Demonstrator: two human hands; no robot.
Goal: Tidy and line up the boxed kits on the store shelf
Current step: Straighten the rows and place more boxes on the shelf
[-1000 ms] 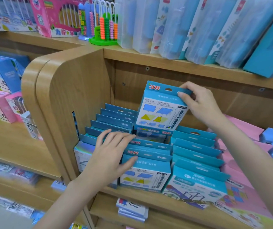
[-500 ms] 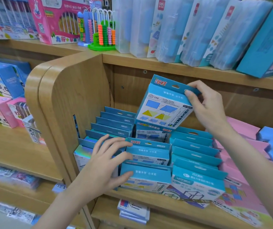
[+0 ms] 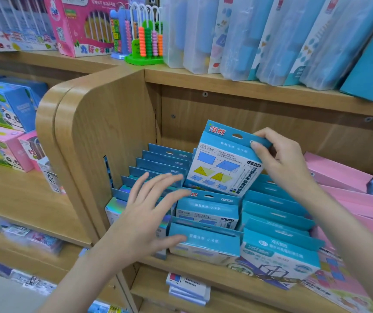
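The person's right hand (image 3: 280, 162) has its fingers and thumb curled over the top hanging tab of a light blue cardboard kit box printed with blue and yellow shapes (image 3: 225, 163), holding it lifted and tilted above the middle row of matching blue boxed kits (image 3: 205, 213) that stand on the wooden store shelf (image 3: 194, 269). The lifted box's lower edge sits just over the boxes behind that middle row, whether touching them or not I cannot tell. The left hand (image 3: 147, 218) is spread wide, fingers straight and fanned, gripping nothing; its thumb rests against the front box of the middle row, and its fingers reach over the left row of blue kits (image 3: 158, 162), which runs back beside the curved wooden side panel (image 3: 104, 136). The lifted box lies up and to the right of this hand, close to its fingertips but apart. To the right of the middle row stands another row of blue kits with a cube-frame picture on the front box (image 3: 280, 254), and beyond that lie flat pink boxes (image 3: 348, 195).
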